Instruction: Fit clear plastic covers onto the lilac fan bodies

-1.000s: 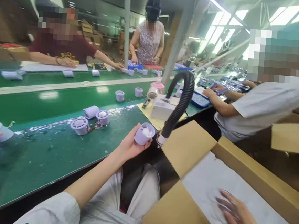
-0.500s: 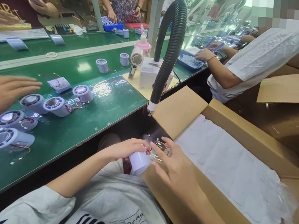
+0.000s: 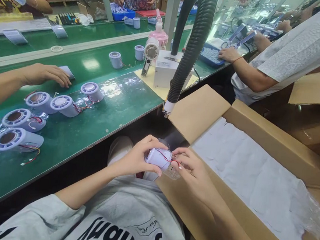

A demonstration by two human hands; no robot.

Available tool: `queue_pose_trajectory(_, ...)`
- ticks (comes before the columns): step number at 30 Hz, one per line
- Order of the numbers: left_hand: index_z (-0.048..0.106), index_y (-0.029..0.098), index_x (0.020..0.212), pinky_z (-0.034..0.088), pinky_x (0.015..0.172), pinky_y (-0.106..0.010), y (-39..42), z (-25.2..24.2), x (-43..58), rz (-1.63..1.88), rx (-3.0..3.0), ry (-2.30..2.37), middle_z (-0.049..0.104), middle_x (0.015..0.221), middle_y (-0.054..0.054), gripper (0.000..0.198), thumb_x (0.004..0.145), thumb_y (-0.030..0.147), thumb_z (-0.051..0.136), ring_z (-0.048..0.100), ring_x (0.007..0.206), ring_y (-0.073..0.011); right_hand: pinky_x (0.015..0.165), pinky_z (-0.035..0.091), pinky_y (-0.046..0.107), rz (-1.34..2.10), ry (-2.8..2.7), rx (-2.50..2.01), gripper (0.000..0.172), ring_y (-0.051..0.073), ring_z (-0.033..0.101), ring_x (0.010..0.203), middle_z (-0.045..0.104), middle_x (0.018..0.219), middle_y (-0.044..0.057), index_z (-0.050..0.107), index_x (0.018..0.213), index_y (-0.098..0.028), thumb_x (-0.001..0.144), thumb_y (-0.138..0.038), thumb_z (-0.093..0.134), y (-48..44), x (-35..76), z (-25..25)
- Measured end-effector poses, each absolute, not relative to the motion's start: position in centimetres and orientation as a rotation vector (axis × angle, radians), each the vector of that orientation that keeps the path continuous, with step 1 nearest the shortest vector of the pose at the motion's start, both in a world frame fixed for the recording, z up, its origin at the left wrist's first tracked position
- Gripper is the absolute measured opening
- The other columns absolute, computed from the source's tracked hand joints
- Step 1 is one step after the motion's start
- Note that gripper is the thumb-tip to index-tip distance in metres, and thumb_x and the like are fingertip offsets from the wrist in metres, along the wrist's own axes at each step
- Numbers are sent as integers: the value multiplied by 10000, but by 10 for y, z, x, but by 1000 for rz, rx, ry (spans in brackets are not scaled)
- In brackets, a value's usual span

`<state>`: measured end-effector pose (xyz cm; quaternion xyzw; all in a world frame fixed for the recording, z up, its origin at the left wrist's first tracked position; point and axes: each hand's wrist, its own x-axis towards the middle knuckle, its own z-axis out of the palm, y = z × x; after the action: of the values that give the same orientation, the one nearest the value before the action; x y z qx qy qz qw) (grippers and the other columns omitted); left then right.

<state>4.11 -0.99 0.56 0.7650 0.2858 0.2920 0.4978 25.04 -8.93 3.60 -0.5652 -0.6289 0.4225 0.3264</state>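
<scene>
My left hand (image 3: 142,157) is wrapped around a light purple fan housing (image 3: 159,157), a short cylinder lying on its side above my lap. Thin red and dark wires (image 3: 169,159) run along the housing toward its right end. At that end the fingers of my right hand (image 3: 192,168) are closed around the wires. A clear plastic part (image 3: 174,172) shows between the two hands; whether it is joined to the housing I cannot tell.
Several similar housings with wires (image 3: 18,138) lie on the green bench (image 3: 92,133) at left, where another person's hand (image 3: 48,75) reaches in. A black flexible hose (image 3: 192,48) hangs ahead. An open carton (image 3: 274,151) with white liner stands at right. A co-worker's arm (image 3: 252,73) is beyond.
The housing has turned onto its side, its wires now showing, and my left hand has shifted to its left end. The other person's hand has moved right over a part on the bench.
</scene>
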Motion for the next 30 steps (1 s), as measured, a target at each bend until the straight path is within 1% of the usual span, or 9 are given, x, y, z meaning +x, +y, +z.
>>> queue_pose_trajectory(4, 662, 254, 1190, 458, 983, -396, -12, -4, 38, 617, 1907, 613, 555, 1193, -94, 701, 548, 409, 895, 555, 1125, -256, 669, 451, 277, 1185, -1430, -1450, 306, 182, 580, 854, 587, 974, 56, 651, 658, -194, 904, -352, 563, -87, 249, 28)
queue_pose_trajectory(9, 593, 267, 1288, 524, 861, -321, -16, 3, 37, 462, 1622, 523, 631, 1233, -91, 676, 662, 313, 843, 612, 1091, -240, 730, 513, 290, 1355, -1119, -1289, 321, 203, 644, 916, 692, 987, 46, 672, 565, -215, 837, -384, 686, -85, 256, 18)
queue_pose_trajectory(12, 576, 249, 1287, 548, 776, -290, -19, 8, 37, 437, 1418, 572, 636, 1199, -88, 666, 675, 294, 833, 647, 975, -206, 875, 535, 358, 1383, -1212, -1184, 87, 255, 625, 1115, 690, 1188, 36, 768, 794, -282, 785, -368, 765, -88, 259, 17)
queue_pose_trajectory(15, 524, 250, 1306, 546, 643, -254, -24, 9, 36, 418, 1227, 644, 650, 1071, -69, 675, 700, 313, 817, 662, 801, -164, 1046, 463, 434, 1156, -1556, -1233, 414, 273, 557, 1246, 585, 1376, 26, 712, 1128, -332, 741, -218, 807, -96, 258, 18)
queue_pose_trajectory(17, 498, 267, 1322, 536, 593, -245, -26, 7, 35, 400, 1149, 657, 647, 1009, -50, 668, 728, 331, 797, 653, 723, -143, 1093, 430, 448, 965, -1714, -1284, 474, 263, 552, 1259, 572, 1392, 33, 661, 1216, -318, 782, -157, 760, -102, 258, 20)
queue_pose_trajectory(19, 502, 281, 1331, 545, 629, -257, -28, 5, 33, 399, 1146, 637, 647, 1054, -57, 684, 720, 333, 805, 658, 770, -152, 1071, 465, 455, 922, -1763, -1282, 440, 264, 563, 1250, 580, 1382, 48, 635, 1236, -290, 823, -163, 719, -106, 258, 21)
queue_pose_trajectory(24, 524, 267, 1350, 519, 923, -351, -28, 9, 32, 435, 1271, 553, 583, 1327, -105, 789, 639, 280, 865, 609, 1138, -250, 977, 559, 438, 1040, -1695, -1265, 410, 271, 613, 1185, 602, 1351, 59, 616, 1214, -268, 824, -210, 728, -109, 259, 25)
queue_pose_trajectory(27, 535, 252, 1347, 478, 1000, -387, -27, 16, 32, 456, 1323, 517, 552, 1387, -114, 760, 656, 238, 852, 578, 1206, -270, 965, 568, 441, 1155, -1617, -1264, 431, 260, 661, 1103, 629, 1308, 52, 601, 1221, -271, 814, -210, 732, -107, 259, 29)
queue_pose_trajectory(30, 544, 251, 1345, 469, 1012, -394, -27, 20, 32, 465, 1375, 501, 552, 1398, -109, 728, 678, 224, 834, 562, 1230, -275, 974, 559, 437, 1270, -1544, -1289, 451, 258, 654, 1111, 647, 1269, 41, 590, 1232, -281, 810, -214, 732, -107, 258, 33)
